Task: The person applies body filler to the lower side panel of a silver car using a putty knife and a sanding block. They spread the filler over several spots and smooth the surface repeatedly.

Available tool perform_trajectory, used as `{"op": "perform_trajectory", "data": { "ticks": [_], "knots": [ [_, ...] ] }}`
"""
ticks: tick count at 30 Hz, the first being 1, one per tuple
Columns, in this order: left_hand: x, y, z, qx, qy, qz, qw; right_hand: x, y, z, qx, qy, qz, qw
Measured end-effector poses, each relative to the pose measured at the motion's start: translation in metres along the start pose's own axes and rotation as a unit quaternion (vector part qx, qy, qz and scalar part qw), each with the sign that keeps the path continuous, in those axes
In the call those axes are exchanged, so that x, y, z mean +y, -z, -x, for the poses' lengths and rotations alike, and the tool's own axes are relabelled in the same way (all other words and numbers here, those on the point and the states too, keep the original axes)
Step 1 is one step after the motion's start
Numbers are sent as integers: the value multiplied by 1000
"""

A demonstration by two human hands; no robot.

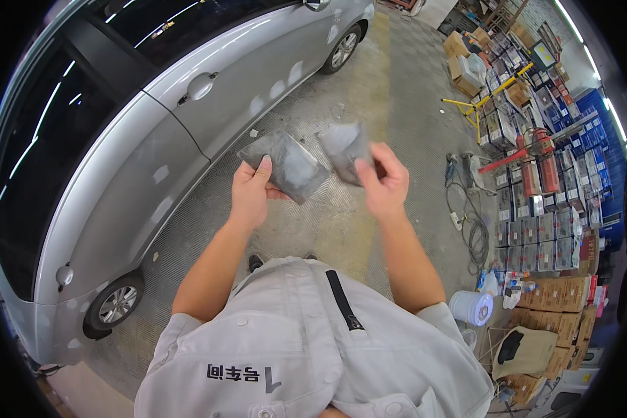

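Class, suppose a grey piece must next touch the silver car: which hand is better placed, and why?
Probably the left hand: it is nearer the silver car, which stands on that side, and it grips one grey piece. The right hand holds the other grey piece, farther from the car.

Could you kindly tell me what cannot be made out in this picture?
All in the head view:
Right sheet: surface detail blurred; one side partly covered by the right hand.
Left hand: some fingers partly hidden behind the left sheet.
Shoes: mostly hidden by the shirt.
Silver car: side mirror cut off by the top edge.
Stacked boxes: fine print too small.
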State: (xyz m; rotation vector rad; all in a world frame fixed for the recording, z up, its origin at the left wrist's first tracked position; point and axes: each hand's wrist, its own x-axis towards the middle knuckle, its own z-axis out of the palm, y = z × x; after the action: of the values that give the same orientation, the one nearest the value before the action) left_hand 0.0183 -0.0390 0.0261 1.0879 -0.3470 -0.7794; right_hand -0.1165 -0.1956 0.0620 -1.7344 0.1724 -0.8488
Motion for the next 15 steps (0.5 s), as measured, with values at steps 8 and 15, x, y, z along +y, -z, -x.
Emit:
{"op": "perform_trajectory", "data": {
  "ticks": [8, 15],
  "knots": [
    [10, 7, -3, 1, 9, 72, 997, -6, 2, 3, -168, -36, 315, 934],
    [-9, 6, -5, 26, -19, 34, 999, -4, -2, 9, -199, 110, 412, 882]
  ]
}}
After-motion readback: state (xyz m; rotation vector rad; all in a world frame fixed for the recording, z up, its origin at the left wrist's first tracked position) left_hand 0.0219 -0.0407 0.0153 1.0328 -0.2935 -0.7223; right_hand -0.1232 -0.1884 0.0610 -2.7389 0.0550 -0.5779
